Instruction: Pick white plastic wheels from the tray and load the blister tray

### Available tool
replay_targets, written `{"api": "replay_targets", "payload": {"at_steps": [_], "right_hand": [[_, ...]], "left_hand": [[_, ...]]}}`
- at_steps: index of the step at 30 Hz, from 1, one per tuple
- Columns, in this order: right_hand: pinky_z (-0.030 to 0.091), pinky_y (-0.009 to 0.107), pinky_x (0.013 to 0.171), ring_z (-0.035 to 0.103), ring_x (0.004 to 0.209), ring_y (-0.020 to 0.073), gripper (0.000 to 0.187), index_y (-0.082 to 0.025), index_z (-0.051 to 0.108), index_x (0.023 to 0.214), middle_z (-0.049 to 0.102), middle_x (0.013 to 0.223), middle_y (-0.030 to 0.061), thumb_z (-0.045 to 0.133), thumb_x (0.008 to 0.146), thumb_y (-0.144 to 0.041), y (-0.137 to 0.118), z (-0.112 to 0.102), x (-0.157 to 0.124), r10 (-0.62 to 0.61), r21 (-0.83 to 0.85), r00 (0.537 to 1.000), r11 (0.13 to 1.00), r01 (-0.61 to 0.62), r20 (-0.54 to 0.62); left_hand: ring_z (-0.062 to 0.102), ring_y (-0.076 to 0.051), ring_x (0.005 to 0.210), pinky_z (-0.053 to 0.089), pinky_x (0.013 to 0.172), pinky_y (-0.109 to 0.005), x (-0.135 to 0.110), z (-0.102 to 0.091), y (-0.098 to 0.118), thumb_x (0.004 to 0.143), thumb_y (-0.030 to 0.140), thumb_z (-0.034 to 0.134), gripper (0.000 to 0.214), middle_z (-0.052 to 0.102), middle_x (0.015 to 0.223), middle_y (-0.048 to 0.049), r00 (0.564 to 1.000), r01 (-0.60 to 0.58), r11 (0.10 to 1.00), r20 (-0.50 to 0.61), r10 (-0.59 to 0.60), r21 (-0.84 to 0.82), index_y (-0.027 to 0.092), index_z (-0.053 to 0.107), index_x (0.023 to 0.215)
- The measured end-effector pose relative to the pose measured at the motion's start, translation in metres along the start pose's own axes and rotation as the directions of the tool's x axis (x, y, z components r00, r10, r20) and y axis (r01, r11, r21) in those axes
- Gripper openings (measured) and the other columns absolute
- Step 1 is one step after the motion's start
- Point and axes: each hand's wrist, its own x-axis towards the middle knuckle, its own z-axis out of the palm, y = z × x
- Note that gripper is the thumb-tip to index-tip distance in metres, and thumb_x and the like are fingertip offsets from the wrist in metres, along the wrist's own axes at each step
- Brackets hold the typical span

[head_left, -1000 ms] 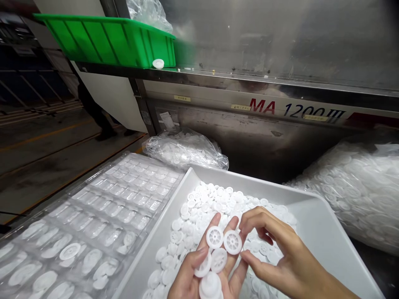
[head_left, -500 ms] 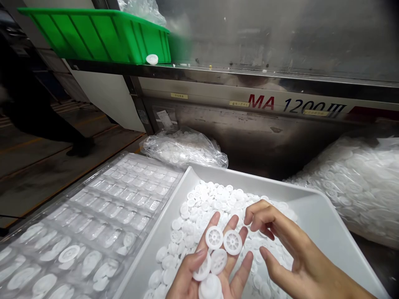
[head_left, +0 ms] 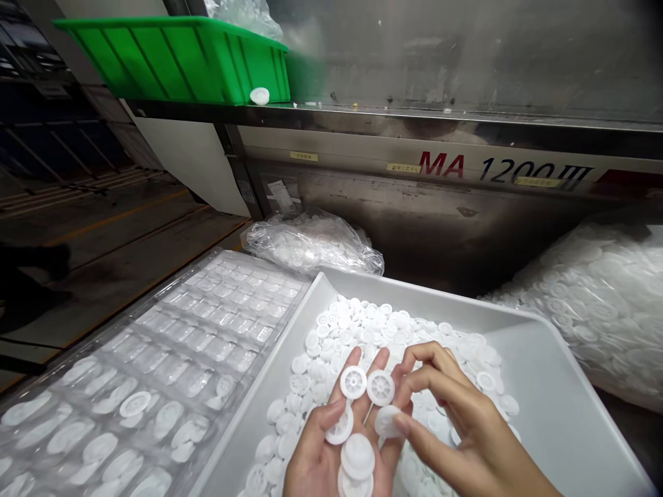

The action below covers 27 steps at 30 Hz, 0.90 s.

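Palm up, my left hand (head_left: 315, 459) holds several small white plastic discs over the grey bin (head_left: 539, 352). Two spoked discs, one of them a spoked disc (head_left: 353, 382), lie on its fingers. Nearer the palm is a plain-faced disc (head_left: 358, 452) lapped over another. My right hand (head_left: 471, 421) comes in from the right, its thumb and fingers closed around a single white disc (head_left: 387, 421) above the left fingers. Underneath, a heap of similar discs (head_left: 362, 321) covers the bin's floor.
Left of the bin are clear plastic trays (head_left: 170, 338) with pockets, the nearer ones filled with discs. Clear bags of discs lie behind, a smaller bag (head_left: 315, 245) and a big bag (head_left: 601, 310) at right. A green crate (head_left: 170, 59) and a loose disc (head_left: 260, 96) sit on the machine ledge.
My right hand has moved left to my left hand and closed on one disc there. The discs in the left palm have shifted. A person's dark leg at far left has moved mostly out of view.
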Motion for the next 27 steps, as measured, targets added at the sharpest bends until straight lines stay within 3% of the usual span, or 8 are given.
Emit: {"api": "replay_targets", "payload": {"at_steps": [2, 4, 8, 11, 16, 21, 27], "right_hand": [[0.039, 0.033, 0.081, 0.049, 0.091, 0.0186, 0.006, -0.026, 0.054, 0.081, 0.047, 0.094, 0.0006, 0.054, 0.087, -0.028, 0.0, 0.0, 0.004, 0.166, 0.146, 0.986, 0.975, -0.168, 0.028], [0.038, 0.033, 0.076, 0.047, 0.085, 0.0188, 0.013, -0.024, 0.052, 0.076, 0.047, 0.089, 0.0005, 0.055, 0.085, -0.032, 0.001, 0.003, 0.007, 0.249, 0.208, 0.967, 0.944, -0.256, 0.061], [0.039, 0.033, 0.072, 0.043, 0.078, 0.0181, 0.022, -0.023, 0.043, 0.071, 0.043, 0.082, -0.0006, 0.052, 0.086, -0.036, 0.006, 0.012, 0.007, 0.274, 0.269, 0.955, 0.917, -0.296, 0.116], [0.04, 0.032, 0.07, 0.043, 0.076, 0.0175, 0.024, -0.023, 0.041, 0.072, 0.042, 0.079, -0.0013, 0.049, 0.088, -0.038, 0.01, 0.015, 0.005, 0.301, 0.315, 0.943, 0.889, -0.331, 0.143], [0.038, 0.029, 0.069, 0.042, 0.076, 0.0164, 0.025, -0.022, 0.042, 0.071, 0.042, 0.079, -0.0015, 0.052, 0.088, -0.038, 0.011, 0.016, 0.005, 0.295, 0.37, 0.943, 0.868, -0.333, 0.156], [0.039, 0.031, 0.07, 0.044, 0.079, 0.018, 0.023, -0.023, 0.044, 0.074, 0.044, 0.081, -0.0007, 0.049, 0.089, -0.039, 0.007, 0.013, 0.005, 0.29, 0.385, 0.946, 0.865, -0.323, 0.143], [0.038, 0.026, 0.071, 0.043, 0.086, 0.0165, 0.017, -0.025, 0.041, 0.08, 0.044, 0.089, -0.0009, 0.042, 0.094, -0.035, 0.005, -0.004, 0.006, 0.206, 0.391, 0.977, 0.897, -0.207, 0.045]], "left_hand": [[0.05, -0.032, 0.121, 0.048, 0.095, -0.042, 0.001, -0.001, 0.002, 0.078, 0.018, 0.051, 0.057, 0.057, 0.13, -0.0175, 1.0, -0.002, 1.0, 0.0, 0.002, -0.006, 0.012, 0.043, 0.134], [0.045, -0.036, 0.125, 0.041, 0.102, -0.048, 0.001, -0.002, 0.003, 0.077, 0.019, 0.052, 0.063, 0.055, 0.132, -0.0162, 1.0, 0.002, 1.0, 0.021, -0.002, 0.004, 0.014, 0.035, 0.138], [0.041, -0.037, 0.127, 0.025, 0.11, -0.057, 0.002, -0.004, 0.004, 0.078, 0.016, 0.048, 0.065, 0.056, 0.131, -0.0157, 0.998, 0.006, 1.0, 0.068, -0.007, 0.017, 0.014, 0.029, 0.14], [0.039, -0.036, 0.128, 0.017, 0.113, -0.057, 0.001, -0.005, 0.004, 0.078, 0.013, 0.047, 0.067, 0.056, 0.132, -0.0138, 0.996, 0.034, 0.999, 0.081, -0.034, 0.006, 0.016, 0.025, 0.142], [0.035, -0.03, 0.131, 0.011, 0.116, -0.048, -0.001, -0.007, 0.005, 0.076, 0.009, 0.047, 0.074, 0.056, 0.132, -0.0064, 0.987, 0.104, 0.992, 0.126, -0.095, -0.067, 0.022, 0.021, 0.144], [0.033, -0.024, 0.134, 0.004, 0.117, -0.047, -0.003, -0.003, 0.006, 0.075, 0.005, 0.043, 0.074, 0.057, 0.131, -0.0041, 0.982, 0.111, 0.989, 0.161, -0.094, -0.096, 0.02, 0.021, 0.144], [0.045, -0.024, 0.127, 0.024, 0.114, -0.044, -0.003, 0.0, 0.004, 0.074, 0.005, 0.043, 0.077, 0.058, 0.129, -0.0071, 0.981, 0.082, 0.982, 0.188, -0.049, -0.172, 0.022, 0.019, 0.145]]}}
